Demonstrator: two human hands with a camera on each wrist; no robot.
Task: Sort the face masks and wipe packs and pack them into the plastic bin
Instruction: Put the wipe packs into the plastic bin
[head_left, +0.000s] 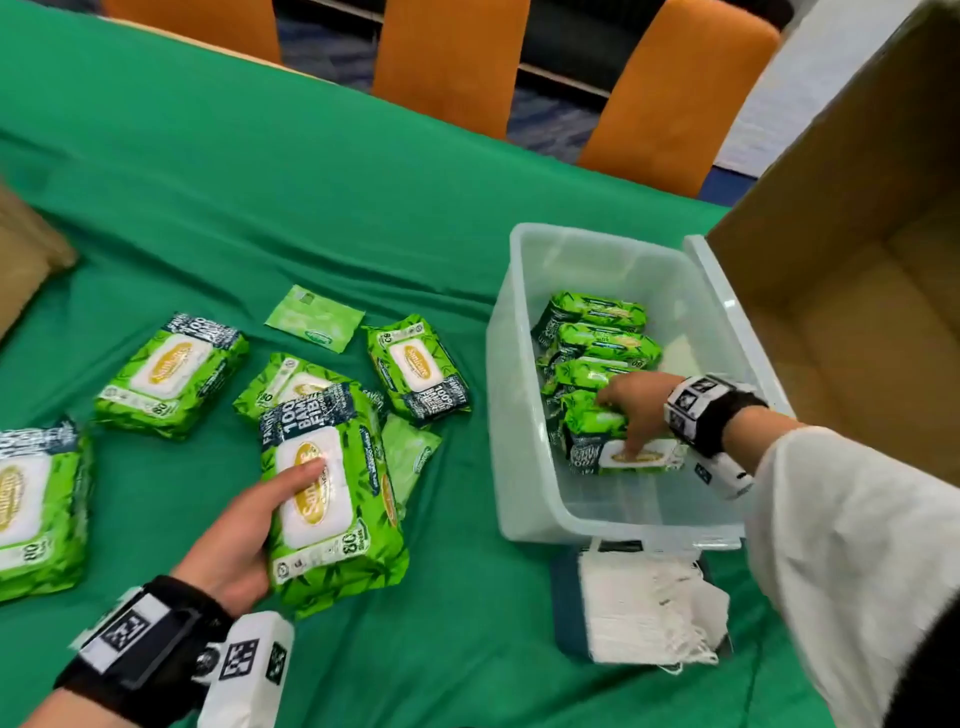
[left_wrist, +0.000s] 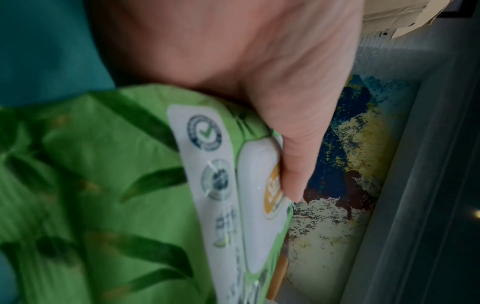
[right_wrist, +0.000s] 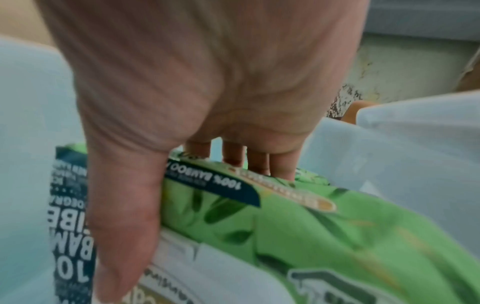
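My left hand (head_left: 234, 540) clamps a soft, squashy wipe pack (head_left: 332, 499) at 7 o'clock by its edges, while my right hand (head_left: 636, 410) grips another pack (head_left: 618, 441) inside the plastic bin (head_left: 524, 415).

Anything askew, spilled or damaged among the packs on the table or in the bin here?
Nothing spilled or damaged. On the green cloth the loose wipe packs lie at mixed angles, one overlapping another. In the plastic bin the packs stand on edge in a row; the nearest pack, under the right hand, leans.

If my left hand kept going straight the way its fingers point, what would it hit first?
Likely the partly hidden wipe pack just beyond the pack that the left hand grips; depth is unclear.
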